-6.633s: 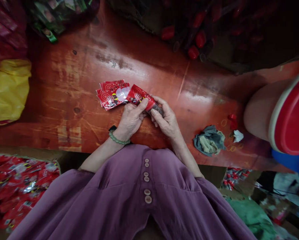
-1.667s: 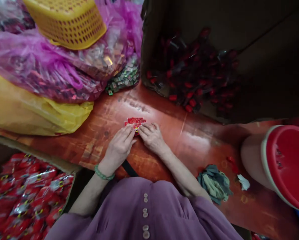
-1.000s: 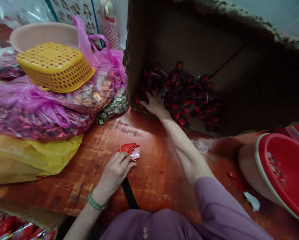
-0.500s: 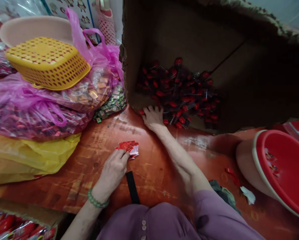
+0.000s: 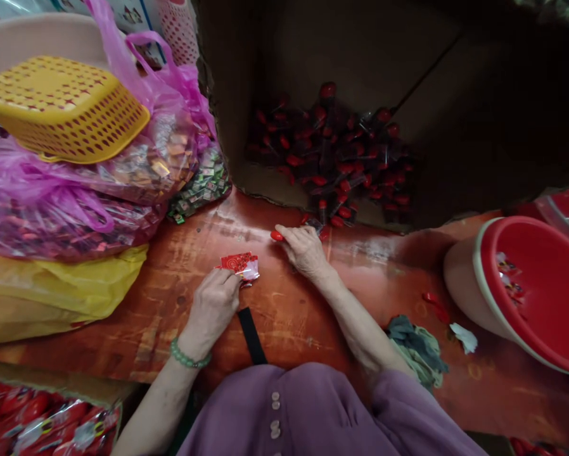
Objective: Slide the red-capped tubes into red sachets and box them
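Note:
My left hand (image 5: pixel 217 296), with a green bead bracelet at the wrist, has its fingers closed on the near edge of a small stack of red printed packets (image 5: pixel 244 263) on the table. My right hand (image 5: pixel 308 252) is just in front of the large cardboard box, its fingers closed on a small red-ended piece (image 5: pixel 276 235). The rest of that piece is hidden by the fingers. Behind that hand, a pile of red-ended clear pieces (image 5: pixel 346 168) lies in the box, some spilling to its front edge.
The dark cardboard box (image 5: pixel 270 197) fills the back. At left, a yellow basket (image 5: pixel 94 117) sits on pink bags (image 5: pixel 51 215) of small packets. A red basin (image 5: pixel 550 304) stands at right, near a crumpled cloth (image 5: pixel 415 348). A black strip (image 5: pixel 252 335) lies in front of me.
My right hand has drawn back from the box's front edge toward me, now with a red-ended piece in its fingers. My left hand stays at the packets. The view has shifted slightly.

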### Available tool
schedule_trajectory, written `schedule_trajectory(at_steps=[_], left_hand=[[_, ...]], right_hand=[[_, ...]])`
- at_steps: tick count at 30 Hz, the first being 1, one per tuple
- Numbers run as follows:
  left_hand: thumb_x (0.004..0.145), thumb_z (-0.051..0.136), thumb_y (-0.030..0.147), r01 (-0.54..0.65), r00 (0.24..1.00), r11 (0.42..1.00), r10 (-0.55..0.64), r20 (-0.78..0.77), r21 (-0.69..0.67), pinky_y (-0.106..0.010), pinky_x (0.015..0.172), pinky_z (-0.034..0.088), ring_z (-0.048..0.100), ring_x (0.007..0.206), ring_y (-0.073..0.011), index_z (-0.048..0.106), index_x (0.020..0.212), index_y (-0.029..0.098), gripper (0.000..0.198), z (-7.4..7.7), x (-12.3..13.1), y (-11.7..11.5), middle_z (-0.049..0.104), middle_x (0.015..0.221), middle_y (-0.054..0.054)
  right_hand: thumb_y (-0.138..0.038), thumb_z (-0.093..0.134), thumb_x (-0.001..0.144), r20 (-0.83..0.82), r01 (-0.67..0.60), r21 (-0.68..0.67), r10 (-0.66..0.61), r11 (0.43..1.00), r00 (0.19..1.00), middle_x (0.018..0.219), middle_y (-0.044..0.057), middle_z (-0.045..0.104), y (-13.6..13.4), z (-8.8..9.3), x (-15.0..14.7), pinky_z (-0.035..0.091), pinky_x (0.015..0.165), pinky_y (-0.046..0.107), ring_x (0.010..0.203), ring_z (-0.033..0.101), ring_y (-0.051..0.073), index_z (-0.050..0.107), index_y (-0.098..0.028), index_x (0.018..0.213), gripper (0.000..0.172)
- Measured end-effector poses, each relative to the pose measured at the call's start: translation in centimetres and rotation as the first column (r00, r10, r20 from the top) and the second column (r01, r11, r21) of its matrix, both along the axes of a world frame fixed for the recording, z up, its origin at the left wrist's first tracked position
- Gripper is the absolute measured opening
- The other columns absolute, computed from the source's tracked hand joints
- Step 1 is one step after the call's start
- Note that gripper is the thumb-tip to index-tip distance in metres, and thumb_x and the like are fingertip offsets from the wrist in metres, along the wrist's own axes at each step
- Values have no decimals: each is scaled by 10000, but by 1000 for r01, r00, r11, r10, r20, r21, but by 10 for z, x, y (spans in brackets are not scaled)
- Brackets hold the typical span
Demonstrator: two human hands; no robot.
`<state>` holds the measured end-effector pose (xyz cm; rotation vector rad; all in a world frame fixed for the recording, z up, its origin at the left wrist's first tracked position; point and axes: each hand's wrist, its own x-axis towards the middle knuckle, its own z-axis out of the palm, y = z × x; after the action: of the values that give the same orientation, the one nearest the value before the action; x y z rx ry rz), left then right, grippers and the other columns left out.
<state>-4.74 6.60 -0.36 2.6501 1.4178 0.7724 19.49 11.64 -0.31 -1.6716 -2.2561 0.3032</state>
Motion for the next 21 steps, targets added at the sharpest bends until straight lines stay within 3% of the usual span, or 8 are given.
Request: schedule_trajectory(at_steps=[2, 5, 8, 11, 16, 21], left_hand=[[909, 554, 96, -4, 998, 999, 1, 63, 49, -320, 718, 524, 615, 748, -197, 670, 827, 177, 164, 1, -1, 0, 691, 790, -55], [919, 548, 114, -16, 991, 998, 9, 133, 55, -340, 797, 547, 655, 839, -207, 699, 995, 162, 175, 5, -1, -1, 734, 914, -88], [924, 546, 128, -8, 981, 1000, 9, 195, -9, -366, 837, 564, 685, 889, -216, 713, 1043, 154, 207, 9, 2, -7, 753, 980, -108], [899, 607, 135, 36, 933, 996, -7, 359, -76, -321, 787, 577, 707, 818, -179, 736, 920, 171, 136, 13, 9, -16, 770, 890, -61], [873, 650, 153, 97, 854, 984, -6, 520, -149, -298, 772, 593, 722, 755, -144, 752, 826, 196, 120, 17, 20, -33, 773, 793, -7], [893, 642, 180, 159, 851, 983, -88, 517, -95, -308, 749, 599, 722, 749, -148, 750, 815, 187, 133, 20, 22, -40, 774, 795, -25]], right_hand=[[-329, 469, 1011, -263, 79, 19, -71, 997, 962, 1164, 139, 720, -11, 7, 8, 479, 958, 394, 1023, 665, 225, 571, -150, 1339, 388], [-438, 496, 984, -650, 207, -146, -252, 967, 717, 1097, 90, 695, -34, 19, 20, 540, 800, 329, 867, 663, 174, 502, -200, 1360, 445], [-527, 534, 942, -799, 159, -379, -409, 912, 442, 904, 8, 641, -62, 28, 28, 489, 575, 256, 609, 549, 111, 490, -261, 1337, 478], [-528, 633, 884, -828, 23, -502, -488, 865, 275, 779, -40, 591, -89, 34, 23, 374, 443, 205, 493, 430, 73, 528, -282, 1261, 463], [-512, 727, 822, -784, -262, -619, -600, 740, 157, 690, -53, 647, -122, 43, 0, 270, 349, 164, 393, 381, 36, 539, -230, 1087, 430], [-511, 724, 824, -752, -467, -622, -646, 629, 132, 610, -65, 679, -131, 45, -4, 194, 301, 138, 297, 336, 17, 493, -217, 1112, 472]])
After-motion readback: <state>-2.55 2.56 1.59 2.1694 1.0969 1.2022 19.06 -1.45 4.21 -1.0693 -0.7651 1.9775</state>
